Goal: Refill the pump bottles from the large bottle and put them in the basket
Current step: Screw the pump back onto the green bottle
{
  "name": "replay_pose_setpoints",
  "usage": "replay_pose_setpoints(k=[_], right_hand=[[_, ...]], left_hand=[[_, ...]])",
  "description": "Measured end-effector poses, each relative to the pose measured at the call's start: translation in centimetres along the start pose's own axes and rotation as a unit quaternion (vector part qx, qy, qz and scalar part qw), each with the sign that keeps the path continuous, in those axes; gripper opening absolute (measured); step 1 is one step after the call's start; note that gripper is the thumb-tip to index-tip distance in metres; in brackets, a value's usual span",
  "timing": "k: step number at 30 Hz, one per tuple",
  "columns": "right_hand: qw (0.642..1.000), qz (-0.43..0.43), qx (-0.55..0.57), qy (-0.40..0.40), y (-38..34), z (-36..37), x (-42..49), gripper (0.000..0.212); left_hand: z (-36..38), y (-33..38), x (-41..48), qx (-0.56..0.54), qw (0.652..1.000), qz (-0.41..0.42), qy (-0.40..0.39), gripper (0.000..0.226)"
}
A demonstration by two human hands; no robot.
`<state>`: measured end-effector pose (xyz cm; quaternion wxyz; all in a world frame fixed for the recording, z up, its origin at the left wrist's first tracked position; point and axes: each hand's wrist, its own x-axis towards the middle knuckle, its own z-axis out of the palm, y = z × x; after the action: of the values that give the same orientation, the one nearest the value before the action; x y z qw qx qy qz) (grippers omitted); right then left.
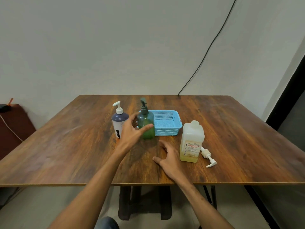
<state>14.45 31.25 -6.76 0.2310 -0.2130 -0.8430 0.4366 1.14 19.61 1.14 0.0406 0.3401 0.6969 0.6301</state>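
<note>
Two pump bottles: white bottle, green bottle at blue basket. Left hand spread, empty, at green bottle. Right hand spread, flat on table near front edge, beside large bottle

I have both bare forearms coming up from the bottom of the frame toward its centre. My left hand is the higher of the two, lifted, palm turned right, thumb stretched out to the right and fingers spread and loosely curled, clasping nothing. My right hand sits lower and right of centre, palm down, fingers fanned toward the upper left, thumb out to the left, also unclenched; I cannot tell whether it touches the surface
</note>
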Motion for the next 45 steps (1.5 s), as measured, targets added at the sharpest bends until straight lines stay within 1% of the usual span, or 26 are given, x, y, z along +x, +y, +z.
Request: replay_pose_setpoints(k=[4, 8, 11, 16, 21, 27, 30, 37, 42, 45], right_hand=[[1.0, -0.008, -0.019, -0.01, 0.1, 0.0, 0.3, 0.064], [1.0, -0.009, -0.019, -0.007, 0.5, 0.0, 0.5, 0.06], [1.0, -0.017, -0.018, -0.008, 0.8, 0.2, 0.4, 0.057], [1.0, -0.019, -0.009, -0.013, 1.3, 0.4, 0.5, 0.054], [1.0, -0.021, -0.008, -0.016, 1.6, 0.4, 0.6, 0.053], [1.0, -0.017, 0.003, -0.013, 1.5, 0.3, 0.5, 0.053], [1.0, -0.016, 0.012, -0.012, 1.3, 0.1, 0.5, 0.053], [1.0, -0.013, 0.019, -0.011, 1.2, 0.0, 0.4, 0.053], [1.0, -0.01, 0.019, -0.015, 1.0, -0.1, 0.4, 0.05], [1.0, -0.009, 0.016, -0.012, 0.9, 0.0, 0.4, 0.049]], left_hand=[[-0.5, 0.4, 3.8, 0.012, 1.0, 0.01, 0.001, 0.065], [0.1, 0.0, 6.7, 0.031, 0.999, 0.001, -0.016, 0.074], [0.8, -1.3, 8.0, 0.046, 0.998, -0.02, -0.04, 0.074], [1.6, -3.6, 9.5, 0.077, 0.994, -0.049, -0.055, 0.055], [1.9, -5.2, 10.3, 0.106, 0.99, -0.064, -0.072, 0.061], [1.8, -5.7, 10.6, 0.134, 0.98, -0.084, -0.118, 0.061], [1.3, -6.0, 10.6, 0.15, 0.974, -0.098, -0.136, 0.065], [1.1, -5.9, 10.0, 0.158, 0.97, -0.088, -0.161, 0.067], [1.2, -5.7, 9.8, 0.144, 0.975, -0.069, -0.151, 0.076], [1.2, -5.2, 8.9, 0.135, 0.983, -0.04, -0.114, 0.085]])
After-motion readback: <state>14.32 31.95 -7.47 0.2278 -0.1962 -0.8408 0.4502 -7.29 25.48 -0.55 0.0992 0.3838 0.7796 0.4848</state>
